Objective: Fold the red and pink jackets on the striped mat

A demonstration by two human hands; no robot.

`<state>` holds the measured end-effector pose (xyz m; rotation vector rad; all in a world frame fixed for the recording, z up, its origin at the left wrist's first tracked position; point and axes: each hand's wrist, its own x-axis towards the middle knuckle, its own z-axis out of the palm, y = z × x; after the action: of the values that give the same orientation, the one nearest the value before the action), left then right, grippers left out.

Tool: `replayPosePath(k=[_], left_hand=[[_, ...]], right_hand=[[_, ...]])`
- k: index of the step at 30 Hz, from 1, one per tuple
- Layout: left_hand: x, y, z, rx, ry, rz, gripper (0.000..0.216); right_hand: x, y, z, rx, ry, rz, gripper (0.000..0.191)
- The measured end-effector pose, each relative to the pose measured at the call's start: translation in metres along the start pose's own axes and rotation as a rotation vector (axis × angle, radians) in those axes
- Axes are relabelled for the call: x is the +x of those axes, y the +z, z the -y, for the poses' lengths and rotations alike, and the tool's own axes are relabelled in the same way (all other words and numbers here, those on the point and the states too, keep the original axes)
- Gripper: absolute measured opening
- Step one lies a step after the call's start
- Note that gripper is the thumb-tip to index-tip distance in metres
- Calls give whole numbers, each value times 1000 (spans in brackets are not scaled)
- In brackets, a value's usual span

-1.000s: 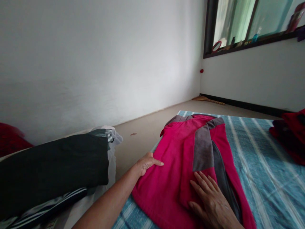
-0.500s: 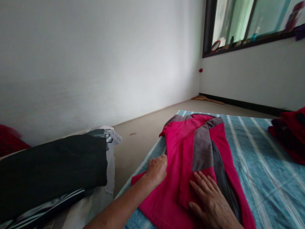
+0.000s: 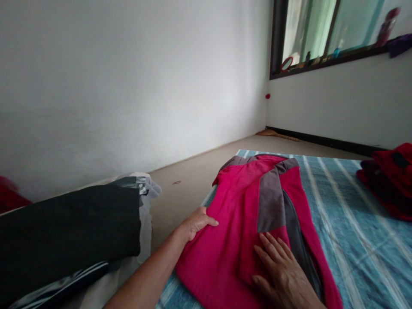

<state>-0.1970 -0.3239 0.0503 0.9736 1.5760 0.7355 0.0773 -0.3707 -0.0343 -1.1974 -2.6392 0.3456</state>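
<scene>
A bare white room with a pale floor (image 3: 193, 171) held a striped blue mat (image 3: 354, 240), and a window (image 3: 322, 30) sat high in the far wall. A pink shirt (image 3: 238, 206) lay along the mat's left edge, partly folded. The right hand (image 3: 280, 274) rested open and flat on it, probably pinning the folded layer. The left hand (image 3: 196, 222) pinched the shirt's left edge (thumb on top, fingers tucked under), likely to keep the cloth taut. Red clothes (image 3: 389, 176) sat at the mat's right edge, and a dark bundle (image 3: 71, 227) lay off the mat to the left.
</scene>
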Motion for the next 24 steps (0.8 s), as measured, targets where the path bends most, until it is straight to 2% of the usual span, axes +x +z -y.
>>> replayPosePath(k=[3, 7, 13, 19, 24], left_hand=[[2, -4, 3, -106, -19, 22, 48], [5, -11, 8, -137, -54, 15, 49], [24, -20, 7, -198, -67, 170, 51], [70, -12, -23, -185, -90, 148, 45], [102, -2, -41, -32, -9, 21, 36]], right_hand=[[0, 0, 0, 2, -13, -16, 60], [-1, 8, -2, -4, -43, -111, 58], [2, 10, -3, -68, -74, -130, 58], [6, 6, -2, -80, -80, -95, 60], [10, 11, -5, -94, -86, -89, 60]])
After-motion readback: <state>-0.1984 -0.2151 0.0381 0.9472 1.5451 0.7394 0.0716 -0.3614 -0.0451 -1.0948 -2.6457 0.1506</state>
